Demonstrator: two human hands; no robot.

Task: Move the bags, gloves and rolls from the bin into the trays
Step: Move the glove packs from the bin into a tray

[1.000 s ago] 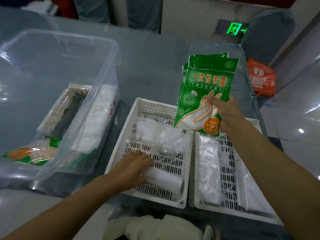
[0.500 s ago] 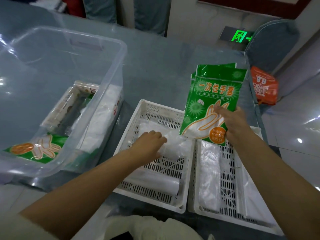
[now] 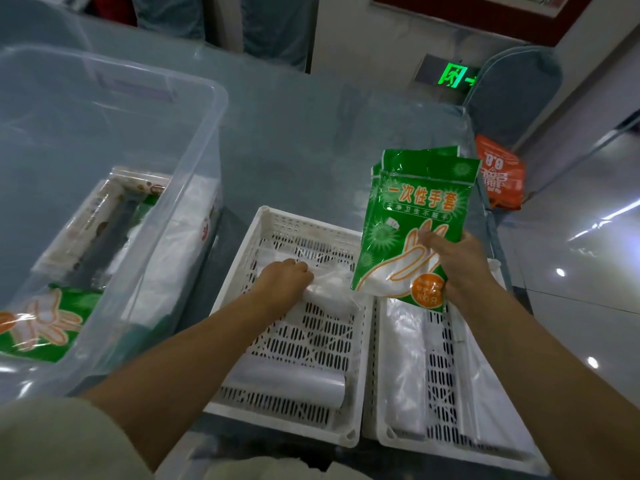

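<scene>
- Packets of green disposable gloves [image 3: 415, 220], several fanned together, stand upright at about 2 o'clock in the view, over the seam between the two white trays; the right hand [image 3: 457, 268] clamps them low down, thumb across the front and fingers curled behind.
- The left hand [image 3: 285, 282] lies in the left tray [image 3: 273, 216], fingers curled on a crumpled clear plastic bag [image 3: 332, 292] at the tray's far half; from above I cannot tell whether it pinches the film or only presses it.
- Step in hand, as I judge it: tidy the loose bag so it takes less room, then set the glove packets down flat.
- To do it well, press the bag toward the tray's 12 o'clock wall and flatten it, keeping it off the white roll [image 3: 287, 384] lying across the near end at 6 o'clock.
- The right tray [image 3: 381, 403] already holds long clear bags [image 3: 407, 358] along its left side; the packets would sit best squared into one stack first, since they are splayed at the top.
- Slick film slides easily, so lower the stack level rather than dropping it.
- The clear bin [image 3: 194, 188] at 9 o'clock on the table [image 3: 311, 133] still holds another glove packet [image 3: 45, 323], a boxed roll [image 3: 100, 220] and white bags [image 3: 173, 265], so much remains.
</scene>
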